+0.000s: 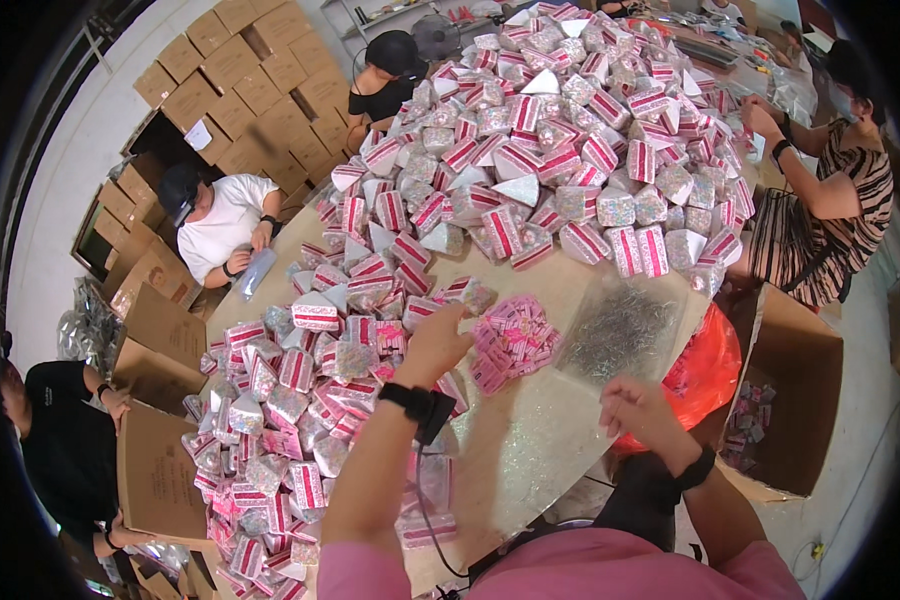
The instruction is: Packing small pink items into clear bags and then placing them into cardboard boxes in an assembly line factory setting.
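Observation:
My left hand point(438, 342) is over the table between the wrapped packs and a small heap of pink printed cards point(515, 342). Its thumb and fingers are apart, with nothing visible between them, close to a clear-wrapped pack with pink stripes point(467, 293). My right hand point(638, 412) hovers at the table's near edge, its fingers curled together. Anything they pinch is too small to make out. Beyond that hand lies a shallow clear tray point(678, 310) of many tiny metal pieces.
A huge mound of striped wedge packs point(530, 140) covers the far table, and more lie along its left side. To the right are a red plastic bag point(705, 370) and an open carton point(795, 390). Several people work around the table; stacked cartons point(260, 90) stand behind.

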Action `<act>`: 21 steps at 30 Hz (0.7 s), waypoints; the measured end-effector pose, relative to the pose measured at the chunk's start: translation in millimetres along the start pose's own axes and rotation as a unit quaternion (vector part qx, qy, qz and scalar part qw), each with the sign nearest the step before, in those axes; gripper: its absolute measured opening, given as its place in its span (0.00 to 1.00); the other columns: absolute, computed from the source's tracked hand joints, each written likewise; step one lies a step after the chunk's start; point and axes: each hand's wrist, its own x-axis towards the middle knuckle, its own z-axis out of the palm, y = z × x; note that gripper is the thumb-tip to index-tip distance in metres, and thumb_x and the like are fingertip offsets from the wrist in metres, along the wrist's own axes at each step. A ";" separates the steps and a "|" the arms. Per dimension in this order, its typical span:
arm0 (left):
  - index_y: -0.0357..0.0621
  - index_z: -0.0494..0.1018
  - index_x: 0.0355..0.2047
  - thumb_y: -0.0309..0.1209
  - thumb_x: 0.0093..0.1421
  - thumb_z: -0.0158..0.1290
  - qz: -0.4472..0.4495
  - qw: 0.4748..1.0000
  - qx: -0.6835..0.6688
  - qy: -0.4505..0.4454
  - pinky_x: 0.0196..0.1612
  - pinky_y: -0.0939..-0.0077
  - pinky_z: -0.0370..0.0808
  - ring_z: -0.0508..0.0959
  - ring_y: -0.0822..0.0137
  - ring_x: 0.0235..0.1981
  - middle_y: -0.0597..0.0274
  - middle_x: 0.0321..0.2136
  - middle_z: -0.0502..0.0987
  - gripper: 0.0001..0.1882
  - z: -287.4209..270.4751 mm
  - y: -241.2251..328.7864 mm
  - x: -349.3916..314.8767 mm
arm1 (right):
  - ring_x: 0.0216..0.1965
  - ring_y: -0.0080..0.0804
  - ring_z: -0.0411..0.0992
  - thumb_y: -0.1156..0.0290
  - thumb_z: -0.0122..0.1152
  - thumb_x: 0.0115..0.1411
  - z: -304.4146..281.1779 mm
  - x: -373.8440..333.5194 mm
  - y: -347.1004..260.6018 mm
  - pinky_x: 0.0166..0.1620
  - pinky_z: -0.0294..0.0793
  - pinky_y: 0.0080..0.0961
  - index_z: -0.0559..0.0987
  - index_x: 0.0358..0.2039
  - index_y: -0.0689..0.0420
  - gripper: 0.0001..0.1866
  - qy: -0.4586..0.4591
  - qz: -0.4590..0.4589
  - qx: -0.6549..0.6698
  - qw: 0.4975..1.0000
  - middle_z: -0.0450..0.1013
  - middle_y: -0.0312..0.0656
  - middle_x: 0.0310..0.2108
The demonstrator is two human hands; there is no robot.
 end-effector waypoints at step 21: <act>0.38 0.66 0.33 0.37 0.51 0.56 -0.032 0.992 0.121 -0.014 0.34 0.58 0.73 0.76 0.47 0.32 0.47 0.29 0.74 0.17 62.3 9.0 -42.4 | 0.37 0.50 0.71 0.74 0.54 0.50 -53.3 73.9 26.6 0.40 0.71 0.43 0.75 0.32 0.58 0.07 0.106 -0.101 -0.562 0.814 0.70 0.49 0.34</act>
